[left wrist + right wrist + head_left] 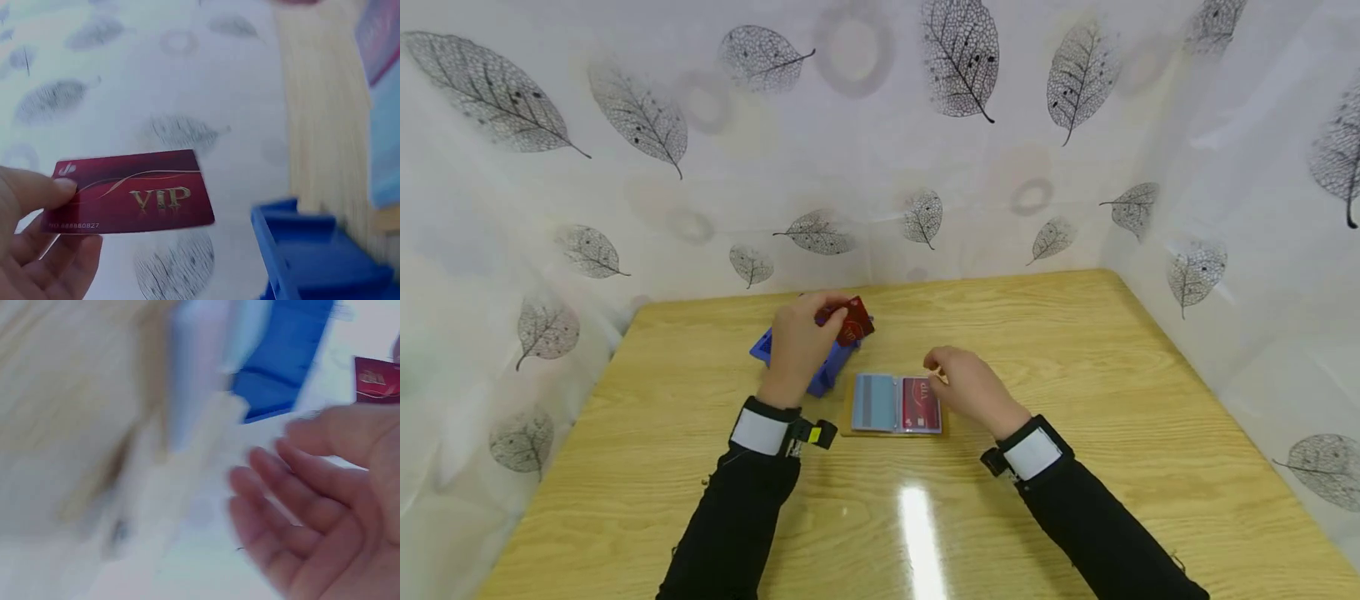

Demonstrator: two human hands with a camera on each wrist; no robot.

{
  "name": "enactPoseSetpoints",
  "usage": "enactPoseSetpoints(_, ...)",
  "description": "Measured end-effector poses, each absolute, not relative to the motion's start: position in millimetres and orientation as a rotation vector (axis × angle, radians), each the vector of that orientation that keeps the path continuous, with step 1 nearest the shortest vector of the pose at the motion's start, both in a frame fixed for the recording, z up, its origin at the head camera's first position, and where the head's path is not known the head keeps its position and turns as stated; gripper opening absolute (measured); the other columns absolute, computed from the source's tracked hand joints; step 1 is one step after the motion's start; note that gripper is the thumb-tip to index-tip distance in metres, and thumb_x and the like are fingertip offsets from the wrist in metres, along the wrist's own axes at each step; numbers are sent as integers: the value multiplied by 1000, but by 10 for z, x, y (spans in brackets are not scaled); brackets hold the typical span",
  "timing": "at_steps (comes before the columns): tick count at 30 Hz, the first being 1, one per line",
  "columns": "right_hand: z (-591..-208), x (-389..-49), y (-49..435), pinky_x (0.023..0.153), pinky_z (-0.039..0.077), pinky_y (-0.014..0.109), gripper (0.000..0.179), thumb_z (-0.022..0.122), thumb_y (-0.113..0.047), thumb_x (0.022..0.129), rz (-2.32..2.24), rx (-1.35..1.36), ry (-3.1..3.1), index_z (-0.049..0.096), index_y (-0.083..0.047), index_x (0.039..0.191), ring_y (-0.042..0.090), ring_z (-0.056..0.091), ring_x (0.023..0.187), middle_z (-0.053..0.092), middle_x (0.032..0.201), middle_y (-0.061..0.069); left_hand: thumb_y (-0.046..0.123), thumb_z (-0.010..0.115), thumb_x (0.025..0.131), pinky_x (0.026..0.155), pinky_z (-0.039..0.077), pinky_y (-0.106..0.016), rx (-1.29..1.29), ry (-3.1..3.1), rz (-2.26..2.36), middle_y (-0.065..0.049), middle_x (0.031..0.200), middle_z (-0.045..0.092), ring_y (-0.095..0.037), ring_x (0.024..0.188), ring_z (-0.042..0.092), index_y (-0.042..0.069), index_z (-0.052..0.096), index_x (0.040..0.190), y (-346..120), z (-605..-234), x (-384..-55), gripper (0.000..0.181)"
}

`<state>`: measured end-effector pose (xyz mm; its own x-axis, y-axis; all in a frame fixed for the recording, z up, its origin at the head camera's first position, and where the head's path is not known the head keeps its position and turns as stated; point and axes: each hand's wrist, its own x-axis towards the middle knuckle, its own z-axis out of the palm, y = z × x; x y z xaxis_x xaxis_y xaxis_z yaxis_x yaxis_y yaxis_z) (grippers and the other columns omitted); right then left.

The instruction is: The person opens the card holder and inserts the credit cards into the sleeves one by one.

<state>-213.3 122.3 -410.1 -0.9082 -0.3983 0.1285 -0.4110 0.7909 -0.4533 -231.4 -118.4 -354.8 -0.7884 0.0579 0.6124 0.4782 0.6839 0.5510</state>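
The left hand's [801, 337] fingers pinch the red card [855, 323] at one end, near the blue tray [831, 367]; a weak pinch could drop it. The right hand [973, 385], fingers loosely bent and empty, could nudge the open booklet [874, 402] at its left.

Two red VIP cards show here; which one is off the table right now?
The red VIP card pinched in the left hand; the other VIP card lies in the open card holder on the table.

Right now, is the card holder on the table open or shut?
Open: the card holder lies spread on the table, pale blue page beside a red VIP card.
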Motion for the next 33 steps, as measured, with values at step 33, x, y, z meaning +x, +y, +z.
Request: enactPoseSetpoints(33,-4122,-1826,1666,59,47,25,9,66,-6,91,1403,282,-2625,65,-1,99,18,59,72,68,87,10,33,78,82,93,48,-42,-453,-2999,-835,-14,124,61,-31,111,58,10,68,121,-235,-4603,-1874,46)
